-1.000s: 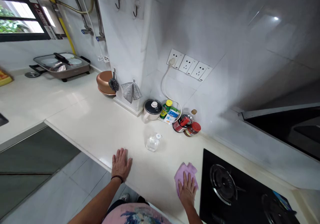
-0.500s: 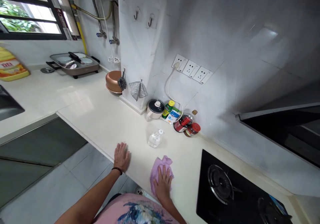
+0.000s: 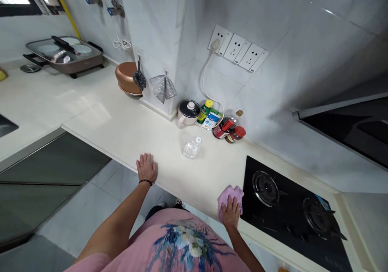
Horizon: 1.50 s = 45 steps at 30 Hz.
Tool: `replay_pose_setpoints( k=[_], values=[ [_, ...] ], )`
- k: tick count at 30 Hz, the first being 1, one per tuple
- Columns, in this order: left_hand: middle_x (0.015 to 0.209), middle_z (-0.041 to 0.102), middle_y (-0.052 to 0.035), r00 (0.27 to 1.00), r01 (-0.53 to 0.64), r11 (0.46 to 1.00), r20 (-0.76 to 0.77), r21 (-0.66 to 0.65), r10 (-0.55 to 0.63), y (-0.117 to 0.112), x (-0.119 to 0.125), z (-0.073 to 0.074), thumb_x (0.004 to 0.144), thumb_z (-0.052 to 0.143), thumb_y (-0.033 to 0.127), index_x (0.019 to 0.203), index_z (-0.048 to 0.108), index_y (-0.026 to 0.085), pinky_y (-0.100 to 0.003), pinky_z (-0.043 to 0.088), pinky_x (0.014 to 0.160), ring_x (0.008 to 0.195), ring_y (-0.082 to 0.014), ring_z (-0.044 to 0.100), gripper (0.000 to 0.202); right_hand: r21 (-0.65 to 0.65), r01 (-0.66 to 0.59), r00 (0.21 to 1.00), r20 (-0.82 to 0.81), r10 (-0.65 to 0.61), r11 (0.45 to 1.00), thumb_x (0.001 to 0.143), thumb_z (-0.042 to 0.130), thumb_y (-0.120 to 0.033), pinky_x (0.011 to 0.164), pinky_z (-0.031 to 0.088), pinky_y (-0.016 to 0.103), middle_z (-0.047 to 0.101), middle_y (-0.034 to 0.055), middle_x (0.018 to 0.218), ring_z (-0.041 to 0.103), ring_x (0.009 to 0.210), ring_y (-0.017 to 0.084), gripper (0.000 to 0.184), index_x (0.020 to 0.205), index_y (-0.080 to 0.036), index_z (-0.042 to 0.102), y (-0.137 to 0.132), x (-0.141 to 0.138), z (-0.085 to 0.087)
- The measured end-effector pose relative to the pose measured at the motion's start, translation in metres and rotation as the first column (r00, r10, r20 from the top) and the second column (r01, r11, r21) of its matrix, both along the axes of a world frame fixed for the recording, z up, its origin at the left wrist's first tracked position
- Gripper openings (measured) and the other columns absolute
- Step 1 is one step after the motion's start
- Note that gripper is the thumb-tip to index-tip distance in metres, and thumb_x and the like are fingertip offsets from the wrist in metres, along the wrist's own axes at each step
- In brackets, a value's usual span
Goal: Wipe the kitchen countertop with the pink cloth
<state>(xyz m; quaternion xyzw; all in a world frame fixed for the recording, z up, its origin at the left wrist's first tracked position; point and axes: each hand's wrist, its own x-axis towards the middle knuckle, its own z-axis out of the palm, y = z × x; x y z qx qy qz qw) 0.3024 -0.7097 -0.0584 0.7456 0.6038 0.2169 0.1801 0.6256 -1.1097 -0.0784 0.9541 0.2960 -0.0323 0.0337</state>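
My right hand (image 3: pixel 230 214) presses flat on a pink cloth (image 3: pixel 230 195) at the front edge of the cream countertop (image 3: pixel 169 150), right beside the black gas hob (image 3: pixel 291 207). My left hand (image 3: pixel 146 167) lies flat on the counter's front edge with its fingers stretched out and nothing in it. A small clear bottle (image 3: pixel 192 148) lies on its side between and beyond the two hands.
A small lidded pot (image 3: pixel 188 112), a yellow-capped bottle (image 3: pixel 205 111), a packet and two red-lidded jars (image 3: pixel 235 134) stand against the tiled wall. A copper pan (image 3: pixel 126 78), a scrubber and a grey cloth (image 3: pixel 163 87) sit further left. An electric grill pan (image 3: pixel 65 55) stands far left.
My right hand has slid the pink cloth rightward along the counter edge, back beside the hob. The left hand has stayed on the counter edge. The view has tilted down.
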Motion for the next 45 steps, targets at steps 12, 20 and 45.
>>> replay_pose_setpoints(
  k=[12, 20, 45],
  values=[
    [0.173, 0.039, -0.0210, 0.997, 0.021, 0.999, -0.074, -0.045, -0.024, 0.001, -0.002, 0.003, 0.105, 0.033, 0.038, 0.162, 0.044, 0.006, -0.060, 0.011, 0.136, 0.167, -0.0341, 0.019, 0.066, 0.053, -0.526, 0.776, -0.377, 0.505, 0.849, 0.106, 0.044, -0.049, 0.133, 0.009, 0.063, 0.011, 0.0041, 0.182, 0.009, 0.167, 0.037, 0.071, 0.172, -0.032, 0.025, 0.156, -0.098, 0.041],
    [0.174, 0.038, -0.0208, 0.992, 0.011, 0.998, -0.125, -0.063, -0.019, 0.000, 0.000, 0.004, 0.105, 0.034, 0.037, 0.164, 0.041, 0.007, -0.057, 0.011, 0.135, 0.167, -0.0330, 0.018, 0.066, 0.078, -0.378, 0.889, -0.248, 0.385, 0.923, 0.105, 0.047, -0.041, 0.132, 0.019, 0.063, 0.026, 0.0031, 0.179, 0.022, 0.165, 0.036, 0.062, 0.167, -0.036, 0.039, 0.055, -0.068, 0.019],
    [0.168, 0.048, -0.0182, 0.980, -0.037, 0.999, -0.195, -0.009, 0.034, 0.002, -0.002, -0.013, 0.105, 0.039, 0.035, 0.157, 0.054, 0.012, -0.054, 0.013, 0.135, 0.164, -0.0302, 0.027, 0.058, 0.234, 0.244, 0.963, -0.176, -0.206, 0.941, 0.102, 0.022, -0.064, 0.120, 0.019, 0.081, 0.024, 0.0219, 0.177, 0.013, 0.163, 0.048, 0.080, 0.167, -0.020, 0.040, 0.215, 0.175, -0.004]
  ],
)
